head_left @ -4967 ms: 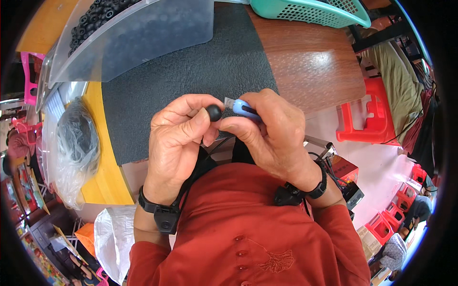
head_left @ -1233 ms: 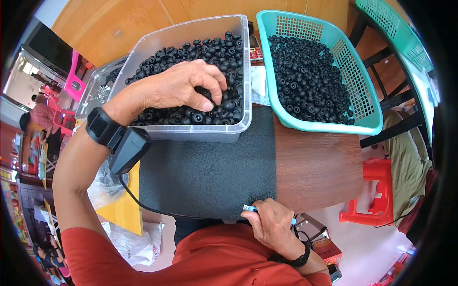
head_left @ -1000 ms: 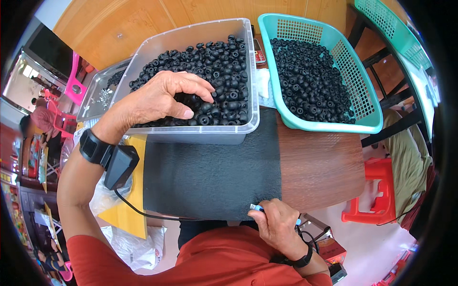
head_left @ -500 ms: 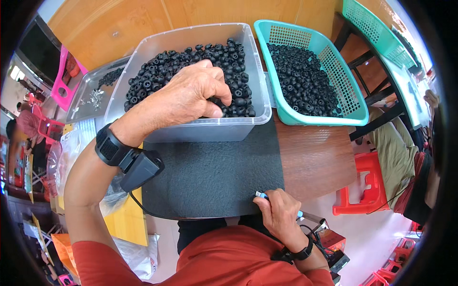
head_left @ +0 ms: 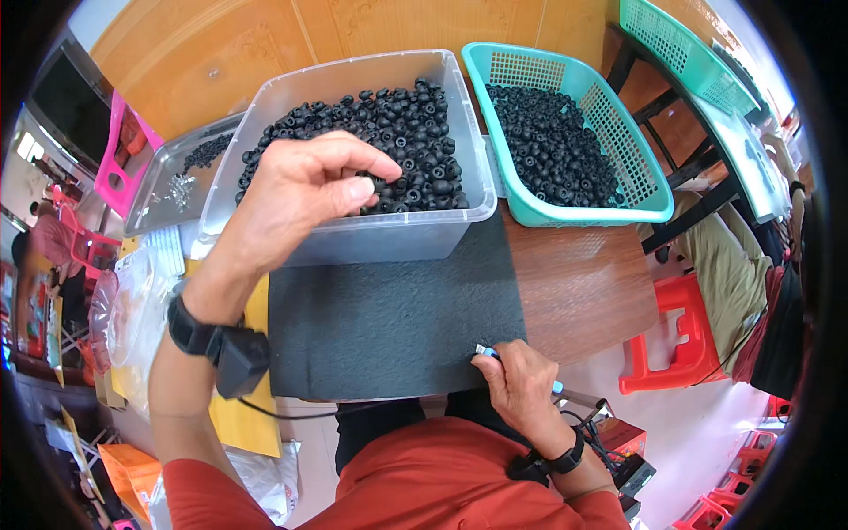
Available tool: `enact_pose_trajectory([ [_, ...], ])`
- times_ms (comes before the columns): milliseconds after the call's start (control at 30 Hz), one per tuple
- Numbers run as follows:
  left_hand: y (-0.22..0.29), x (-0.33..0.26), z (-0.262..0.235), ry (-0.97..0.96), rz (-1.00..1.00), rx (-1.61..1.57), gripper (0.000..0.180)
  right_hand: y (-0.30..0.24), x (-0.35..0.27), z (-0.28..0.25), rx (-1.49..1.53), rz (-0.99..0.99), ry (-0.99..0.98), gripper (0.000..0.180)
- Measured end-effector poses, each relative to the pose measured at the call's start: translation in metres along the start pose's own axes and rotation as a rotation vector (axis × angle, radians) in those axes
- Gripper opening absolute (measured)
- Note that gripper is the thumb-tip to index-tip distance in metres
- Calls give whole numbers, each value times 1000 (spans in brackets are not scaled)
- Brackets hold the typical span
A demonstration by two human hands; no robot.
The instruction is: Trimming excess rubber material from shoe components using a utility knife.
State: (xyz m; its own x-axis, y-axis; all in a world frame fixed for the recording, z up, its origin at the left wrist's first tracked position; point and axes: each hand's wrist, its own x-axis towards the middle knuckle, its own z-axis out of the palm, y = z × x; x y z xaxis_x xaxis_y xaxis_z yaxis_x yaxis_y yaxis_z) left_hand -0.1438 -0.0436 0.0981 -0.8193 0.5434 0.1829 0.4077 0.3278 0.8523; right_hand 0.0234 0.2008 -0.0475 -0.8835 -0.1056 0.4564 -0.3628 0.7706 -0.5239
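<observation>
My left hand (head_left: 322, 181) is over the near side of a clear plastic box (head_left: 389, 238), its thumb and fingers curled in a pinch. At the fingertips a small black, holed, rounded piece (head_left: 374, 183) appears to be held, partly hidden by the thumb. The box holds a heap of similar black pieces (head_left: 424, 132). My right hand (head_left: 521, 380) is closed round a slim blue tool (head_left: 487, 352) at the near right corner of a black mat (head_left: 397, 327). The tool's metal tip points to the left, and its blue rear end shows behind the hand.
A turquoise basket (head_left: 649, 215) with more black pieces stands right of the box. At the left a metal tray (head_left: 146, 199) carries small black and silvery parts. A red stool (head_left: 676, 340) and a seated person's leg (head_left: 729, 269) are at the right.
My left hand has drawn back to the left and towards me from the heap, fingers turned more to the right. My right hand keeps its hold on the blue tool, almost unmoved.
</observation>
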Motion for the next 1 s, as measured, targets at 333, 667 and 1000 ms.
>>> enact_pose_trajectory([
  [333, -1, -70, 82, 169, -104, -856, 32, -2, -3, -4, 121, 47, 33, 22],
  [667, -5, -87, 131, 214, -362, -981, 30, -41, 30, -23, 281, 21, 141, 29],
  [1000, 2, -102, 141, 208, -287, -870, 37, -43, 28, -10, 413, -38, 226, 18],
])
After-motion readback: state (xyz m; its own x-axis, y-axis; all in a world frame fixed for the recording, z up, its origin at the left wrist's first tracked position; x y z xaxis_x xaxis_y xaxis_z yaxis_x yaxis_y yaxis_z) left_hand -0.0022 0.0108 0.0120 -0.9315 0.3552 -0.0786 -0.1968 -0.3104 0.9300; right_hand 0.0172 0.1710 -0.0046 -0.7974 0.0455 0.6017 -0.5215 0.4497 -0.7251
